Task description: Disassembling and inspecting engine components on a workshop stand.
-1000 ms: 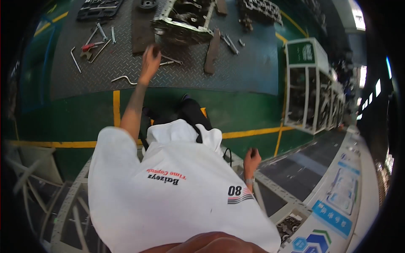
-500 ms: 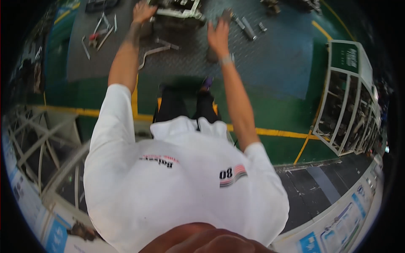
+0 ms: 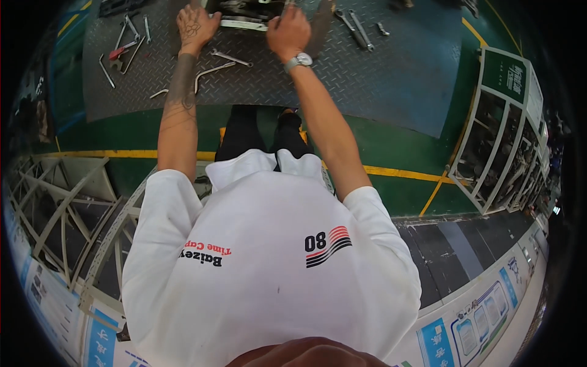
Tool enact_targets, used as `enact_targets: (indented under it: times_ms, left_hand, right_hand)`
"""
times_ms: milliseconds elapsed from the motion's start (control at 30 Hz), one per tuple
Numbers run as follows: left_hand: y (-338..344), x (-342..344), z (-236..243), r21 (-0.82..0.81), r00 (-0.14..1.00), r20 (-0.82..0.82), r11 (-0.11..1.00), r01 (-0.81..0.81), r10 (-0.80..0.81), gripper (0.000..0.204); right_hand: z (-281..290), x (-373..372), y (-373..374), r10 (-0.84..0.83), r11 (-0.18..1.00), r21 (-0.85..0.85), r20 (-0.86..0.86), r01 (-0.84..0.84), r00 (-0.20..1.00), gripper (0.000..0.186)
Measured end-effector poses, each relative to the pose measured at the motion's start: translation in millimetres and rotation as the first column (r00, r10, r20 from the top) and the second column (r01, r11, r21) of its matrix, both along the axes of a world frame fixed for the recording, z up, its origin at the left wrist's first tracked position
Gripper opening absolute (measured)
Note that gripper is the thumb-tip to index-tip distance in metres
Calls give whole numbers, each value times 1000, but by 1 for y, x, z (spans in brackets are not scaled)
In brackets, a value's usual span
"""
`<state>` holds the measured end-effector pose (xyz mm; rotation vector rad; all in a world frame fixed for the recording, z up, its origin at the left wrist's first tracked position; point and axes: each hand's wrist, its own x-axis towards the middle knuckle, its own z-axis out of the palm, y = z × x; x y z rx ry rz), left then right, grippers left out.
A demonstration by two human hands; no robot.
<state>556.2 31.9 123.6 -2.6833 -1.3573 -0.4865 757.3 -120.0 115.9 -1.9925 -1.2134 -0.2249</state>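
Note:
At the top edge stands a metal housing [image 3: 243, 25] with a pale rim and a dark inside, partly cut off by the picture's edge. My left hand [image 3: 195, 29] is at its left end, thumb beside the rim and fingers bent over the side. Around the right front corner my right hand [image 3: 290, 35] is closed, its thumb near the rim. Just beyond the right hand is a brownish block-like piece [image 3: 321, 27]. A combination wrench [image 3: 232, 59] and a bent metal bar [image 3: 211, 74] lie on the metal-plate tabletop [image 3: 257, 92] by my left forearm.
Several wrenches and a red-marked tool [image 3: 116, 54] lie at the left. Two long wrenches [image 3: 358, 30] and a short one [image 3: 383, 29] lie at the right. A barred cage of parts [image 3: 495, 134] stands farther right; metal frames [image 3: 61, 214] stand at lower left.
My right hand has moved left from beside the brownish piece onto the housing's corner. My left hand remains by the left end. The view has shifted, so the table sits slightly differently.

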Motion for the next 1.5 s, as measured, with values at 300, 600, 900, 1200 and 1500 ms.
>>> enact_targets:
  times_ms: [300, 600, 900, 1200, 1500]
  left_hand:
    - [-40, -39, -18, -185, 766, 640, 980, 76, 62, 39]
    - [-123, -93, -214, -519, 872, -187, 799, 304, -452, 40]
    - [-86, -100, -92, -753, 869, 240, 482, 448, -434, 25]
    - [-108, -70, -53, -907, 918, 365, 160, 388, -157, 57]
    - [-94, -95, 51, -827, 742, 210, 289, 482, -636, 49]
  right_hand:
    - [-5, 9, -13, -128, 989, -65, 91, 135, 988, 42]
    - [0, -11, 1, -182, 937, -300, 24, 181, 983, 41]
    - [26, -111, -26, -609, 780, -287, -148, 556, 779, 31]
    - [1, -141, -61, 59, 548, -660, -582, -514, 811, 33]
    - [111, -136, -45, 199, 318, -516, -784, -796, 588, 38]
